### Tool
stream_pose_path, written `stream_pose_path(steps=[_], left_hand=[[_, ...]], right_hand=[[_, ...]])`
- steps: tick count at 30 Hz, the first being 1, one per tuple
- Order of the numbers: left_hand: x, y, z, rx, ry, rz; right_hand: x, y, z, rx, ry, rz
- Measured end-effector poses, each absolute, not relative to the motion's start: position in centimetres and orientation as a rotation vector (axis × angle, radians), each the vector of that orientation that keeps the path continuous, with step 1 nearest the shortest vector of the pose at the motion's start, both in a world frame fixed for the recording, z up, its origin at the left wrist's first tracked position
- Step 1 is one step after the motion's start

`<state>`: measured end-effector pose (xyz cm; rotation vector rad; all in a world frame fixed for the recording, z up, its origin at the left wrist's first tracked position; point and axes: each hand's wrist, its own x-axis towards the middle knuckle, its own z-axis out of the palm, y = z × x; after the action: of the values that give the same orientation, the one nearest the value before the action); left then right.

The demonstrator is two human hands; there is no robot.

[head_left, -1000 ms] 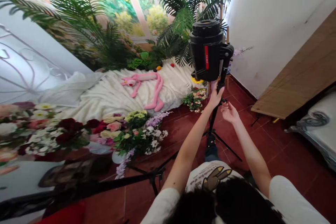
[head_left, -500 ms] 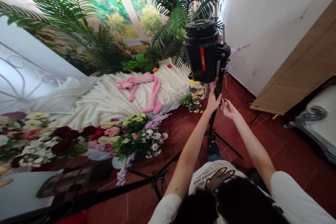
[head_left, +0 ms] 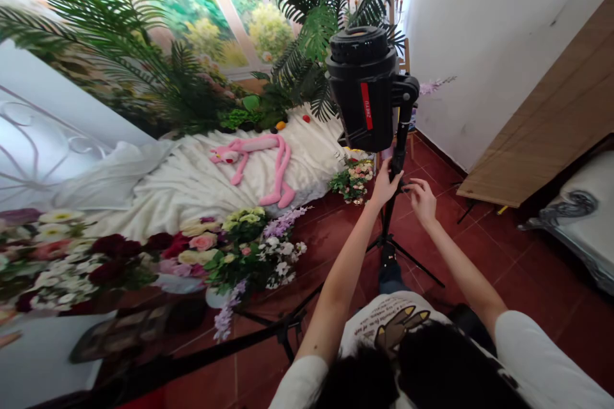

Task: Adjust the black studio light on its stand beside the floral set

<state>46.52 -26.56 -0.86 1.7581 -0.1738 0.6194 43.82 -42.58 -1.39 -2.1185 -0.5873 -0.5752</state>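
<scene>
A black studio light [head_left: 363,92] with a red label stands before me on a black light stand [head_left: 387,220], its tripod legs spread on the floor. My left hand [head_left: 385,185] is wrapped around the stand's pole just below the light. Close to the right of the pole, at a small knob [head_left: 403,187], is my right hand [head_left: 423,202]. Its fingers are stretched out and apart, with the tips near the knob; whether they touch it I cannot tell.
A pink plush toy [head_left: 275,169] lies on a white fur blanket [head_left: 158,185] at left. Artificial flowers [head_left: 201,246] and palm leaves [head_left: 316,25] surround it. Another black stand [head_left: 283,326] crosses the lower left. A wooden panel [head_left: 542,121] leans at right near a white sofa [head_left: 588,217].
My right hand's fingers have loosened from a pinch at the knob and spread apart. The light appears slightly further left and turned a little; my left hand keeps its grip on the pole.
</scene>
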Motion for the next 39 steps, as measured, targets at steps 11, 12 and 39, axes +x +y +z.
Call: stream_pose_path(steps=[11, 12, 39], left_hand=[[46.0, -27.3, -3.5, 1.879, -0.035, 0.598], [46.1, -27.5, -3.4, 1.875, -0.023, 0.610], [48.1, -27.0, 3.6, 1.767, -0.160, 0.622]], right_hand=[[38.7, -44.7, -4.9, -1.973, -0.467, -0.445], [38.4, -45.0, -5.3, -1.968, -0.470, -0.416], [42.4, -42.8, -1.4, -1.955, -0.619, -0.271]])
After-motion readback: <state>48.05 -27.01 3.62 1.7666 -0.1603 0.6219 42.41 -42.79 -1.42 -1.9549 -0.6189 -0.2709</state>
